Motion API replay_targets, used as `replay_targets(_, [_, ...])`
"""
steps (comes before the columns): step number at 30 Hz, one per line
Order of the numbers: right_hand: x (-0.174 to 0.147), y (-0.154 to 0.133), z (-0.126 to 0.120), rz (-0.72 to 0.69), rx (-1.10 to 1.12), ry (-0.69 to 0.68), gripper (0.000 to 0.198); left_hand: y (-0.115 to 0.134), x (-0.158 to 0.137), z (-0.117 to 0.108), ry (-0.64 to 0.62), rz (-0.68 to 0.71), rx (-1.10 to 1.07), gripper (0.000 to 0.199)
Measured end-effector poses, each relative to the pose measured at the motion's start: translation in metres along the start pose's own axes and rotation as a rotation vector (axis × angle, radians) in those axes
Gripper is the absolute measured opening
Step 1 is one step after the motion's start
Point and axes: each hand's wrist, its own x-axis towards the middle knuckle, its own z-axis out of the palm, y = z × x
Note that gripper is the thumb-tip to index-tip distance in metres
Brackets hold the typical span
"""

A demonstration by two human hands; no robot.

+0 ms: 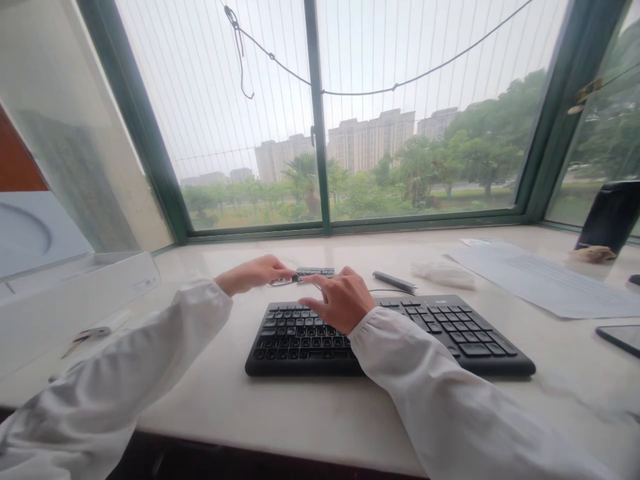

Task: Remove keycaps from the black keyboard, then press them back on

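A black keyboard (310, 363) lies on the white tabletop; many positions on its left part show bare sockets without caps, while caps sit on its right part. My left hand (253, 275) is beyond the keyboard's back left edge, fingers closed on a small black piece (295, 276), too small to name surely. My right hand (345, 299) hovers over the keyboard's back middle, thumb and forefinger apart, the forefinger reaching close to that piece. Whether it touches is unclear. A flat dark grey thing (316, 271) lies just behind both hands, partly hidden.
Behind the keyboard lie a grey pen-like tool (395, 283) and a crumpled clear plastic bag (444, 275). Printed paper (530, 277) and a phone (623, 339) are right. A white box (75, 300) and keys (87, 337) are left. A window (320, 227) bounds the back.
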Motion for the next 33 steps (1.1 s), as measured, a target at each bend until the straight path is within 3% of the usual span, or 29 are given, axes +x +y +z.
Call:
replay_targets(4, [-0.001,-0.009,0.006,-0.063,0.030,-0.085,0.040,-0.005,-0.024,0.024,-0.154,0.014,-0.065,0.052])
replay_targets(9, [-0.003,-0.012,0.016,-0.094,-0.007,-0.149,0.033,-0.022,-0.029,0.035,-0.166,0.027,-0.127,0.054])
replay_targets(17, [-0.002,-0.015,0.014,-0.034,-0.057,-0.155,0.027,-0.014,-0.039,0.037,-0.163,0.072,-0.129,0.053])
replay_targets(24, [-0.002,-0.015,0.010,-0.012,0.049,-0.163,0.022,-0.016,-0.041,0.038,-0.140,0.129,-0.100,0.048])
replay_targets(29, [-0.001,-0.007,0.001,0.101,0.243,-0.296,0.024,-0.013,-0.042,0.040,-0.018,0.322,-0.098,0.035])
replay_targets(33, [-0.003,-0.001,0.002,0.084,0.379,-0.405,0.025,-0.011,-0.045,0.044,0.070,0.553,-0.067,0.028])
